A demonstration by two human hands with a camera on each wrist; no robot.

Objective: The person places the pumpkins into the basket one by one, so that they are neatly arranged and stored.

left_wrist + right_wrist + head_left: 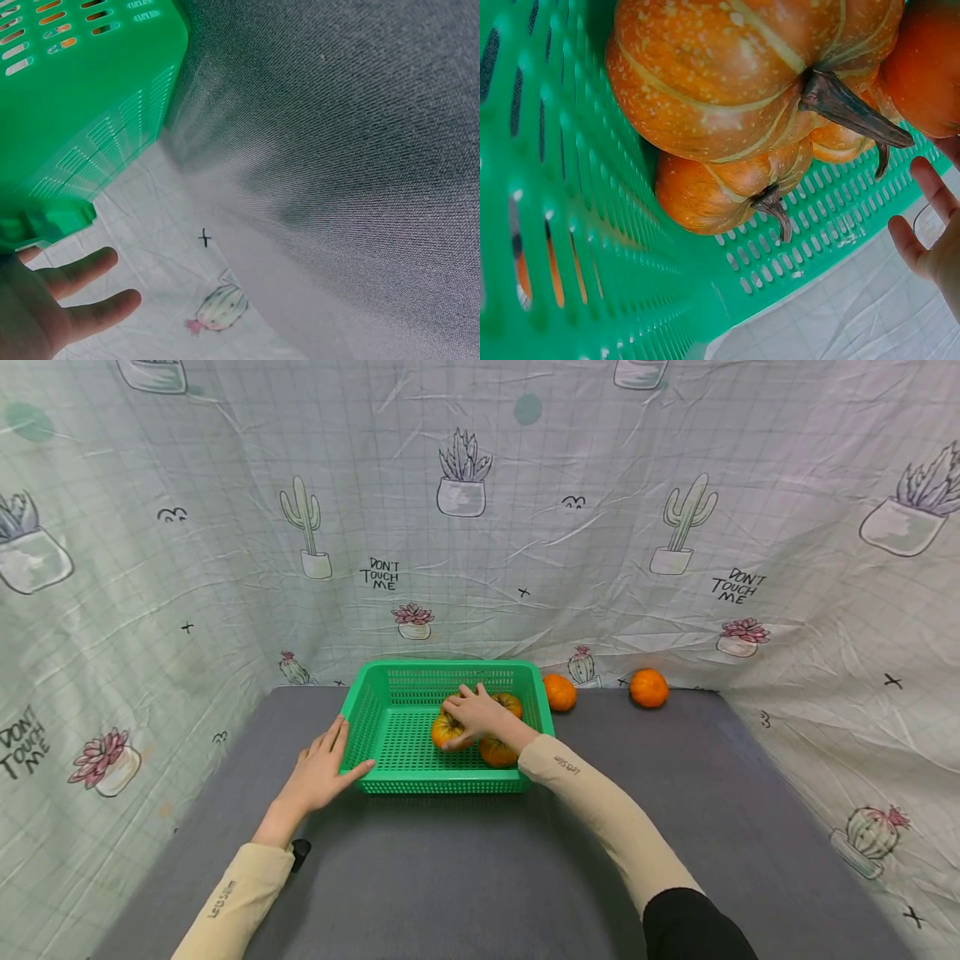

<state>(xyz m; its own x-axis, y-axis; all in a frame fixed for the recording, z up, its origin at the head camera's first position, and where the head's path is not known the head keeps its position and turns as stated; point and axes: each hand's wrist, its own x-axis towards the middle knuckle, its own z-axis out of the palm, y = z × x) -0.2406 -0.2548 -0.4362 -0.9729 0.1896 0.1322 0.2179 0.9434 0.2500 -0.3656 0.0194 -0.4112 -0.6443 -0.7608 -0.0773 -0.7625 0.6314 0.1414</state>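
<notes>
My left hand (318,772) rests with straight, spread fingers at the left side of a green plastic basket (450,783), its thumb at the front corner of the rim. In the left wrist view its fingers (105,307) extend below the basket's rim. My right hand (480,714) reaches inside the basket and holds a small orange pumpkin (442,735) between thumb and fingers. Other pumpkins sit close around it, one at the front right (498,753) and one at the back right (512,703). Brown stems and pale ribs show on a large pumpkin (705,82) in the right wrist view.
Beyond the basket's right wall, an orange pumpkin (559,693) stands on the grey tabletop (465,877). Another pumpkin (648,688) lies farther right by the back edge. A printed cloth (517,543) hangs behind and along both sides.
</notes>
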